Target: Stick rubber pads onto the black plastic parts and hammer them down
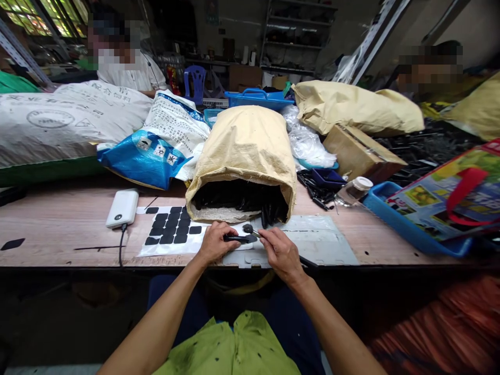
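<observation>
My left hand (217,242) is closed on a black elongated piece (236,238) with a smooth, shiny surface, held just above the table near its front edge. My right hand (280,251) pinches a thin metal-shafted tool (257,234). A small dark rounded patch (247,228) sits at the tool's tip, close to the black piece. Left of my hands lies a white sheet (146,250) bearing rows of black rounded-square stickers (171,224). Straight ahead, an open tan sack (244,140) lies on its side, its mouth towards me, with many black pieces (238,195) inside.
A white power bank (122,208) with a cable stands at left. Full sacks (58,120) line the back. To the right are a clear jar (353,191), a cardboard box (359,153) and a blue tray (414,224). Two people sit across the table.
</observation>
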### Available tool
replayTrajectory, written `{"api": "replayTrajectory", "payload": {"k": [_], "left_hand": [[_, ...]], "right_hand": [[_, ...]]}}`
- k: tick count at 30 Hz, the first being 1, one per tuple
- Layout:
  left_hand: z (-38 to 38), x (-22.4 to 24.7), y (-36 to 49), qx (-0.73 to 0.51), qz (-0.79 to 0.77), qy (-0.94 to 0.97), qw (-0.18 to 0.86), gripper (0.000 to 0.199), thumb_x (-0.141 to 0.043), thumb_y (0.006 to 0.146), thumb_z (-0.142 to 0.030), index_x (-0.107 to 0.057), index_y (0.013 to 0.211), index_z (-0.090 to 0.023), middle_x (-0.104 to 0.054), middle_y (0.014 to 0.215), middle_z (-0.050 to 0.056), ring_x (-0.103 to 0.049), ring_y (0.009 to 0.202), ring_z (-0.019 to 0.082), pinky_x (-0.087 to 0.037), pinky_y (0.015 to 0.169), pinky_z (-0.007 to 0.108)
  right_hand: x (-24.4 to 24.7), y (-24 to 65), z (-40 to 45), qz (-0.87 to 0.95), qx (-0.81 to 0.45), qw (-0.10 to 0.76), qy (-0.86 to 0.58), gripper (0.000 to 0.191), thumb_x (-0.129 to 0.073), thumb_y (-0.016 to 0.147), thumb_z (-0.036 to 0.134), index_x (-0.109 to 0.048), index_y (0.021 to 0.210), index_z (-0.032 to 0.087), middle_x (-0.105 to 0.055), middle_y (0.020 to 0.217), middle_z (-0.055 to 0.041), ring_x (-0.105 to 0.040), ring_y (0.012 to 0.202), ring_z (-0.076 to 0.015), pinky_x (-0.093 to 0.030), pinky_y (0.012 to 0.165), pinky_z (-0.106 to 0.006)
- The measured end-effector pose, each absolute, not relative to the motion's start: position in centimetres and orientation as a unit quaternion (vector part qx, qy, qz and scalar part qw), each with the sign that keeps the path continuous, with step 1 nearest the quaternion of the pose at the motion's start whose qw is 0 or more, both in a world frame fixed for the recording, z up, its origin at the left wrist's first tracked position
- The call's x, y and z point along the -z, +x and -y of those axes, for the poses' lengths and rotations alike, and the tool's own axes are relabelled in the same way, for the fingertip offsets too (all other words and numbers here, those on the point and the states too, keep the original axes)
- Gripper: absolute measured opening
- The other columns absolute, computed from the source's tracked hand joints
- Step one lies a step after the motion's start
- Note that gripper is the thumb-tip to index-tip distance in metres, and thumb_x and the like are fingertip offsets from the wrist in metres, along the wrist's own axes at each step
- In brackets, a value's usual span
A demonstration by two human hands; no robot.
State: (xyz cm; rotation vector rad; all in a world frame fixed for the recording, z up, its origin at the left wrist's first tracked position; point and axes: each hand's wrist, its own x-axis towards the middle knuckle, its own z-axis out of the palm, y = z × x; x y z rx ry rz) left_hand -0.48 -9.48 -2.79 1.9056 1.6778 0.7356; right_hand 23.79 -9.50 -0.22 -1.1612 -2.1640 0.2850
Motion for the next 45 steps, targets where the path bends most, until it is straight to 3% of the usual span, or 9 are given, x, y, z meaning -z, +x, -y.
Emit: {"api": "replayTrajectory", "payload": {"k": [7, 11, 18, 23, 27, 30, 33, 40, 45], "left_hand": [[9.3, 2.6, -0.5, -0.275, -0.612, 0.695, 0.259, 0.022, -0.084, 0.073, -0.036, -0.079, 0.093, -0.028, -0.073, 0.094, 0.001, -0.055, 0.097, 0.023, -0.04, 0.089, 0.036], [9.4, 2.5, -0.3, -0.275, -0.617, 0.696, 0.242, 0.015, -0.082, 0.074, -0.034, -0.079, 0.086, -0.026, -0.07, 0.087, 0.001, -0.055, 0.092, 0.022, -0.04, 0.083, 0.034], [9.3, 2.8, -0.2, -0.284, -0.624, 0.685, 0.248, 0.018, -0.084, 0.071, -0.033, -0.08, 0.088, -0.028, -0.072, 0.088, 0.0, -0.056, 0.096, 0.023, -0.039, 0.086, 0.035], [9.3, 3.0, -0.2, -0.281, -0.625, 0.685, 0.248, 0.018, -0.083, 0.072, -0.036, -0.079, 0.088, -0.028, -0.073, 0.089, 0.001, -0.056, 0.097, 0.024, -0.04, 0.087, 0.035], [9.4, 3.1, -0.4, -0.281, -0.61, 0.7, 0.242, 0.019, -0.071, 0.085, -0.044, -0.079, 0.093, -0.029, -0.071, 0.092, 0.001, -0.055, 0.097, 0.023, -0.038, 0.087, 0.036], [9.4, 3.2, -0.7, -0.278, -0.603, 0.71, 0.236, 0.035, -0.051, 0.099, -0.047, -0.076, 0.087, -0.025, -0.068, 0.087, 0.002, -0.054, 0.093, 0.022, -0.036, 0.084, 0.035], [9.3, 3.4, -0.8, -0.278, -0.605, 0.71, 0.229, 0.045, -0.04, 0.103, -0.046, -0.069, 0.078, -0.021, -0.063, 0.082, 0.002, -0.053, 0.089, 0.021, -0.035, 0.081, 0.035], [9.2, 3.4, -0.7, -0.281, -0.608, 0.707, 0.226, 0.046, -0.037, 0.105, -0.044, -0.064, 0.076, -0.02, -0.062, 0.081, 0.002, -0.052, 0.088, 0.021, -0.034, 0.082, 0.036], [12.2, 0.5, 0.5, -0.32, -0.572, 0.715, 0.244, 0.034, -0.042, 0.103, -0.044, -0.067, 0.097, -0.022, -0.067, 0.096, 0.004, -0.054, 0.095, 0.022, -0.037, 0.087, 0.036]], "right_hand": [[-0.8, 21.8, 11.0, 0.819, -0.105, 0.36, -0.434, 0.039, -0.045, 0.101, 0.019, -0.066, 0.132, 0.031, -0.065, 0.096, -0.0057, -0.062, 0.09, -0.0183, -0.052, 0.082, -0.029], [-0.1, 21.8, 11.1, 0.854, -0.062, 0.297, -0.422, 0.041, -0.047, 0.098, 0.013, -0.068, 0.129, 0.031, -0.063, 0.091, -0.0052, -0.059, 0.089, -0.0185, -0.049, 0.078, -0.027], [0.0, 22.9, 11.1, 0.824, -0.073, 0.333, -0.453, 0.04, -0.045, 0.101, 0.016, -0.067, 0.131, 0.031, -0.064, 0.094, -0.0057, -0.061, 0.091, -0.0189, -0.05, 0.082, -0.029], [0.3, 23.6, 10.6, 0.835, -0.077, 0.313, -0.446, 0.034, -0.046, 0.101, 0.019, -0.07, 0.123, 0.031, -0.065, 0.091, -0.0048, -0.061, 0.09, -0.0184, -0.05, 0.081, -0.028], [0.8, 24.8, 9.1, 0.814, -0.055, 0.341, -0.467, 0.03, -0.047, 0.102, 0.023, -0.069, 0.123, 0.027, -0.068, 0.097, -0.0049, -0.061, 0.092, -0.0186, -0.049, 0.084, -0.029], [1.7, 25.8, 8.1, 0.829, -0.03, 0.314, -0.461, 0.028, -0.049, 0.101, 0.021, -0.071, 0.118, 0.026, -0.067, 0.093, -0.0049, -0.059, 0.089, -0.0191, -0.047, 0.082, -0.03], [2.9, 26.4, 7.6, 0.846, 0.001, 0.281, -0.454, 0.026, -0.052, 0.099, 0.02, -0.072, 0.115, 0.026, -0.065, 0.09, -0.0049, -0.056, 0.086, -0.0197, -0.044, 0.08, -0.032], [4.1, 26.5, 6.8, 0.837, 0.003, 0.277, -0.471, 0.024, -0.058, 0.097, 0.021, -0.072, 0.116, 0.027, -0.063, 0.094, -0.0043, -0.051, 0.088, -0.0208, -0.041, 0.081, -0.034], [4.0, 26.4, 6.9, 0.833, -0.003, 0.269, -0.484, 0.025, -0.056, 0.098, 0.022, -0.071, 0.117, 0.027, -0.062, 0.095, -0.0046, -0.051, 0.09, -0.0209, -0.04, 0.082, -0.034]]}}
